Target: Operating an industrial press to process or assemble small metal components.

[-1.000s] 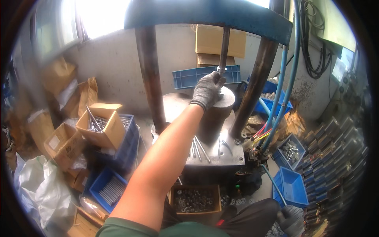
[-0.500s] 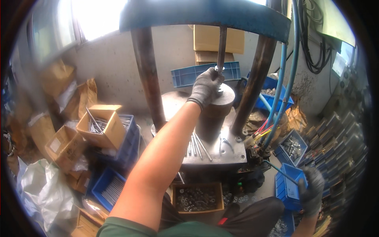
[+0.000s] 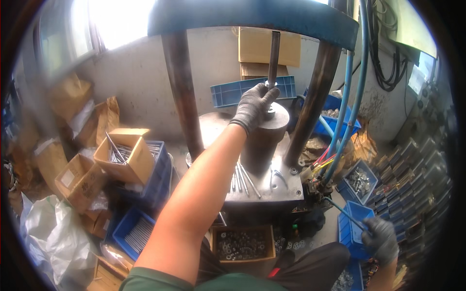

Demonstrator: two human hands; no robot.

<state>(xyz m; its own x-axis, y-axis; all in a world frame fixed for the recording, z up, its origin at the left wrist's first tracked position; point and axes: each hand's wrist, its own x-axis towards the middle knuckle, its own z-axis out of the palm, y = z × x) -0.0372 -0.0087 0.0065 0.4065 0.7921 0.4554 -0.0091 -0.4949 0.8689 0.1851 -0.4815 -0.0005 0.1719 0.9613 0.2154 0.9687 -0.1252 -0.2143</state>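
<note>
My left hand (image 3: 253,107), in a dark grey glove, is closed around the lower part of an upright metal rod (image 3: 274,56). A small bright ring (image 3: 270,84) sits on the rod just above the fingers; what is inside the grip is hidden. Beneath the hand stands a thick steel cylinder (image 3: 276,119) with a small round metal piece (image 3: 270,113) on its top. Out to the right, my gloved right hand (image 3: 382,240) is closed on the end of a thin lever (image 3: 345,213). Several metal rods (image 3: 246,179) and pliers (image 3: 277,179) lie on the steel press table (image 3: 286,193).
A blue press beam (image 3: 252,14) spans two steel columns (image 3: 182,92). Blue hoses (image 3: 347,102) run down at right. Blue bins (image 3: 359,182) of metal parts stand at right. Cartons (image 3: 126,155) and a bin of rods (image 3: 136,233) stand left; a box of rings (image 3: 242,245) sits below.
My right hand has moved slightly down, and the lever end with it. The blue beam sits a little higher. My left hand stays in place, its thumb shifted slightly outward.
</note>
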